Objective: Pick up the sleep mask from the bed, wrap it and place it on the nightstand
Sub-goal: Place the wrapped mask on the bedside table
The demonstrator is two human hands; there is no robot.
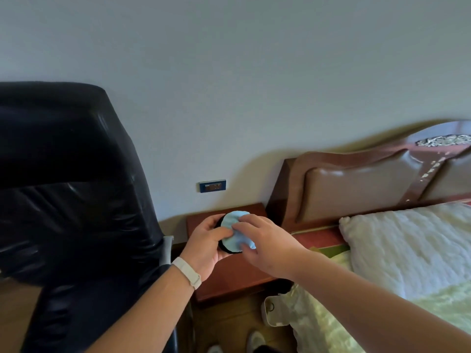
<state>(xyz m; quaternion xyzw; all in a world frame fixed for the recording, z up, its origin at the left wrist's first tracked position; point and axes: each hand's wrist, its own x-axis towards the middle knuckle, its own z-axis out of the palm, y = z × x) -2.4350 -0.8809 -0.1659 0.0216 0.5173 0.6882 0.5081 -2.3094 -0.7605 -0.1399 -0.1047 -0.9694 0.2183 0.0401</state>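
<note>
Both hands meet over the nightstand [229, 281], a low red-brown wooden one whose top is bare apart from what the hands hold above it. The left hand [206, 248] cups the sleep mask [233, 226] from the side and beneath, fingers curled around its black rim and thumb laid across the pale blue face, so the mask sits folded into a round bundle in that grip. The right hand [265, 247] comes in from the bed side with its fingers [251, 221] bent and close together, their tips pressed on the blue cloth just beside the left thumb; its own thumb touches the lower edge of the bundle (whether it pinches the cloth or only presses it, I cannot tell). The mask is thus between the two sets of fingers, above the nightstand's top; whether it touches the wood cannot be made out. A white band [187, 272] circles the left wrist. Beyond the left hand's knuckles stands a black chair [68, 200], glossy and creased. Past the right forearm lies the bed [382, 314] with a white fluffy pillow [407, 248] against a padded brown headboard [362, 189]. Above the fingertips, on the wall, sits a small blue outlet [212, 186]. Below the wrists, on the floor, a white bag [276, 312] rests against the bed; what it holds is not visible.
</note>
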